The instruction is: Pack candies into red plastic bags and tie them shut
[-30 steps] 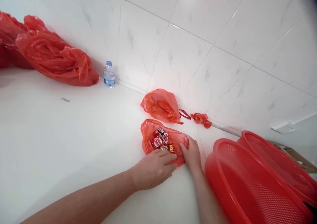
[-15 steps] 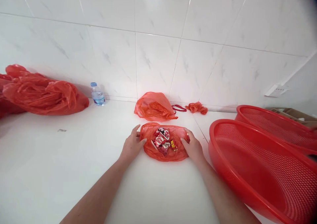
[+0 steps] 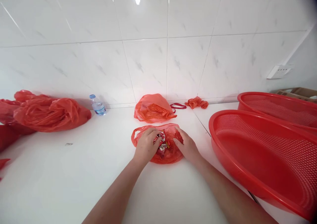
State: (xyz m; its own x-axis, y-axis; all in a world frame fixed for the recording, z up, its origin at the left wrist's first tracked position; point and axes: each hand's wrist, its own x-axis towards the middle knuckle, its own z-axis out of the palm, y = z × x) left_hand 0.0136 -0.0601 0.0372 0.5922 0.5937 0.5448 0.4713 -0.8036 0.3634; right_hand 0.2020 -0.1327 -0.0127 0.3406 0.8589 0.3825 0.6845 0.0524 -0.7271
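Observation:
A thin red plastic bag [image 3: 170, 158] lies spread open on the white table, with several small wrapped candies [image 3: 163, 147] in its middle. My left hand [image 3: 147, 144] reaches over the bag's left side. Its thumb and fingers are bent around a red-and-white snack packet [image 3: 162, 135], partly hidden under the hand. My right hand [image 3: 187, 145] grips the bag's right edge, thumb on the inner side and fingers behind the rim.
Behind stands another red bag [image 3: 155, 106], with a crumpled red bag [image 3: 197, 102] to its right. Large red plastic baskets [image 3: 235, 171] stand at the right. At the left are a water bottle [image 3: 98, 105] and a heap of red bags [image 3: 52, 113].
My left hand has left the bag's left edge and moved right, over the packets. That bag edge now spreads out with a handle loop showing. My right hand stays at the right edge.

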